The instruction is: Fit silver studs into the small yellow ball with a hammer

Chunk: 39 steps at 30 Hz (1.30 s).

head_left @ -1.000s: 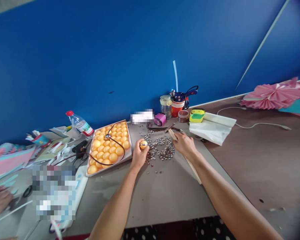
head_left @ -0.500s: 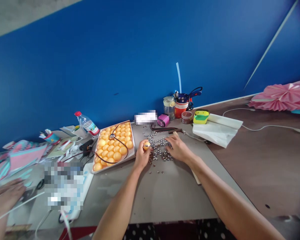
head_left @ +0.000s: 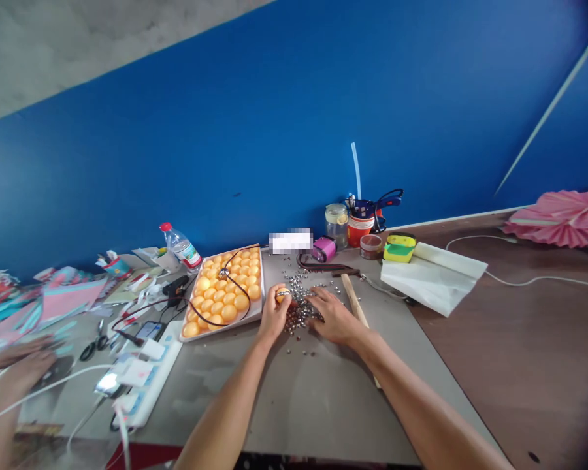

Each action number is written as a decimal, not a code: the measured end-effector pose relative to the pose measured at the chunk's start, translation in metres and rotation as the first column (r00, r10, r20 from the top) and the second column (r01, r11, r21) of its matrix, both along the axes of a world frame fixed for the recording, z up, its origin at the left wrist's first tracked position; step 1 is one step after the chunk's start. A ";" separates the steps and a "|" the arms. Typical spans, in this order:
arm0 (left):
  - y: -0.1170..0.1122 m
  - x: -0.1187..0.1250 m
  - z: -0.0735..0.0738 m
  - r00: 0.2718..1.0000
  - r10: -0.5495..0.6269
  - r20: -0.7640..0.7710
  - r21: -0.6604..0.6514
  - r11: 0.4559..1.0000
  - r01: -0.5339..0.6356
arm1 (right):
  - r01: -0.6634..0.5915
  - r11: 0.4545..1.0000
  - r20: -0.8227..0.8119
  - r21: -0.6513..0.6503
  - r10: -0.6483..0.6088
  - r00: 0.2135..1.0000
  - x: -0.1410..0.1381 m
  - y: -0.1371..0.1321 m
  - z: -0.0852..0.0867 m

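My left hand (head_left: 274, 316) is closed around an orange ball (head_left: 283, 295) that has small silvery pieces across its face. Under and between my hands lies a loose heap of shiny metal beads (head_left: 301, 312) on the grey mat. Spread over the right side of that heap is my right hand (head_left: 336, 316), its fingers apart and touching the beads. A wooden stick (head_left: 355, 300) runs beside and partly beneath my right forearm. To the left of my left hand, a white tray (head_left: 263, 303) holds rows of orange balls (head_left: 228, 313), with a dark cord across them.
Behind the beads stand a purple object (head_left: 324, 248), a clear jar (head_left: 336, 225) and a red cup (head_left: 360, 232) of tools. White paper (head_left: 431, 277) lies at right. A bottle (head_left: 181, 247), power strip (head_left: 157, 372), scissors (head_left: 95, 343) and another person's hands (head_left: 24, 372) are left.
My right hand has moved left across the beads, and the heap is more gathered between my hands. More of the wooden stick shows. The whole view has shifted, with things lower in the picture.
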State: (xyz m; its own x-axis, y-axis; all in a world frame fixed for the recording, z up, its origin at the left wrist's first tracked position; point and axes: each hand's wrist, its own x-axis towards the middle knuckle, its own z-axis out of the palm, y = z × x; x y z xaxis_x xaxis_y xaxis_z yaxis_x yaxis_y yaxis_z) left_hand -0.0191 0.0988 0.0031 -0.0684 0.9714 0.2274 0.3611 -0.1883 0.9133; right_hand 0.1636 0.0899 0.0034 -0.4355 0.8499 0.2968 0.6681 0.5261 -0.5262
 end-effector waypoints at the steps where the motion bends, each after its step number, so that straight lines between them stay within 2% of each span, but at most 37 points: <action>1: 0.000 0.000 -0.001 1.000 0.007 -0.006 0.003 1.000 -0.007 | 0.032 0.999 0.004 0.024 -0.032 0.999 0.002 0.001 0.000; 3: 0.000 0.000 -0.003 1.000 0.008 -0.014 -0.003 1.000 -0.008 | 0.113 0.992 0.041 0.054 -0.115 0.993 0.006 0.004 -0.001; 6: 0.000 0.001 -0.003 1.000 -0.012 0.019 -0.028 1.000 0.013 | 0.194 0.981 0.138 0.032 -0.196 0.971 0.008 0.003 -0.003; 8: -0.001 0.002 -0.002 0.997 -0.021 0.070 -0.048 0.999 0.024 | 0.177 0.984 0.188 -0.019 -0.171 0.967 0.006 0.000 -0.004; 12: -0.002 0.003 -0.002 0.993 -0.010 0.117 -0.056 0.998 0.017 | 0.025 0.996 0.204 -0.081 -0.008 0.979 -0.001 -0.006 -0.003; 16: -0.003 0.004 -0.001 0.995 -0.002 0.101 -0.059 0.998 0.008 | -0.027 0.998 0.159 -0.054 0.035 0.987 -0.003 -0.005 0.002; 21: -0.005 0.004 0.001 0.997 0.026 0.079 -0.027 0.999 -0.024 | 0.030 0.998 0.145 -0.062 -0.021 0.989 -0.002 0.000 0.005; 26: -0.008 0.006 0.006 0.992 -0.013 0.128 -0.054 0.998 0.020 | 0.050 0.996 0.112 -0.077 -0.041 0.993 -0.002 -0.001 0.004; 33: -0.010 0.008 0.009 0.986 -0.016 0.163 -0.065 0.998 0.027 | -0.002 0.992 -0.049 -0.126 -0.004 0.999 -0.003 -0.003 0.003; 39: -0.010 0.007 0.008 0.988 -0.002 0.153 -0.029 1.000 0.006 | 0.055 0.994 -0.190 -0.095 -0.073 0.979 -0.001 -0.005 0.007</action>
State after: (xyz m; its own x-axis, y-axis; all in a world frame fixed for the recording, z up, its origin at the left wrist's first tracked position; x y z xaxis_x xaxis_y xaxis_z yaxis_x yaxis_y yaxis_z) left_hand -0.0120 0.0887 0.0106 -0.0962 0.9778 0.1863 0.2159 -0.1622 0.9628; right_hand 0.1626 0.0851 0.0102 -0.3212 0.9009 0.2919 0.5800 0.4308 -0.6914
